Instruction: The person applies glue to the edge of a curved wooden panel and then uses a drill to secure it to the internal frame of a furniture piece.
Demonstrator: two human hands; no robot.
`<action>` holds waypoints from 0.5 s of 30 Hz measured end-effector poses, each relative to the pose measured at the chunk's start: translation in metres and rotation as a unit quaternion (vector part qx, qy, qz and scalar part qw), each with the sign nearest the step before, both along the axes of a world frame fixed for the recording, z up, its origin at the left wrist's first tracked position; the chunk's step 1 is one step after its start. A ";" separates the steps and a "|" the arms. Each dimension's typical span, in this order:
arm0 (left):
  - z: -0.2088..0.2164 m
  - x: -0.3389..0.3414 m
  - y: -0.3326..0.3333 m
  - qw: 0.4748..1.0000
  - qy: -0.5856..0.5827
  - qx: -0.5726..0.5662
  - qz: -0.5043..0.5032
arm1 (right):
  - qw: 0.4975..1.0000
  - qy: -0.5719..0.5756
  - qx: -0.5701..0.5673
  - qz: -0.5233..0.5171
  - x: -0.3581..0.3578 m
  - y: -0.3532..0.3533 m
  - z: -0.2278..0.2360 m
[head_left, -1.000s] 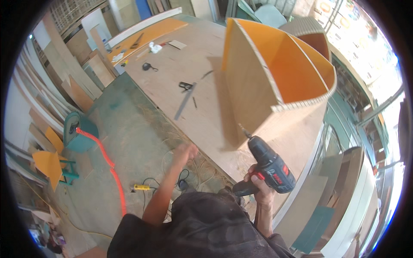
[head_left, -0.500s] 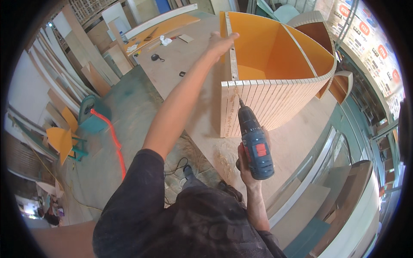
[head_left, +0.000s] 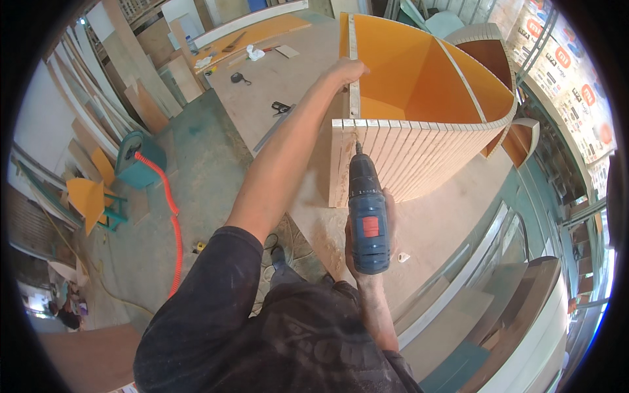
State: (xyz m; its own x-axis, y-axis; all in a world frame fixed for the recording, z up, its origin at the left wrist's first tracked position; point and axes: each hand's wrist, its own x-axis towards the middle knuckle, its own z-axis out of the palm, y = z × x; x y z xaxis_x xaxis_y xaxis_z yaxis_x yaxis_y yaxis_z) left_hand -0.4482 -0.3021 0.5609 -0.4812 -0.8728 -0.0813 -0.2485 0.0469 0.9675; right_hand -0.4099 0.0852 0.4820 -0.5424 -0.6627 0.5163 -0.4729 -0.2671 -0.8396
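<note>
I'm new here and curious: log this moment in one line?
left hand: steadies cabinet edge | right hand: grips blue drill | bit: at kerfed panel

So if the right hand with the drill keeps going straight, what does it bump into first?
Most likely the curved slatted cabinet: the right hand aims the blue drill at its top corner, and the bit already seems to touch there.

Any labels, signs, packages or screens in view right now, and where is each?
Label: small red rectangle on the blue drill held in the right hand.
Signs: row of white posters with round orange marks, along the wall at upper right.
No screens or packages that I can make out.
</note>
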 end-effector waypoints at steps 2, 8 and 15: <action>-0.001 -0.001 0.000 1.000 -0.022 -0.016 0.000 | 0.999 0.031 0.021 -0.030 0.003 -0.001 0.001; 0.008 -0.008 0.017 0.998 -0.062 -0.030 -0.009 | 0.999 0.030 0.023 -0.036 -0.001 0.002 0.010; 0.004 0.006 -0.003 0.996 -0.054 -0.069 -0.003 | 0.999 0.044 0.004 -0.030 0.006 -0.005 0.010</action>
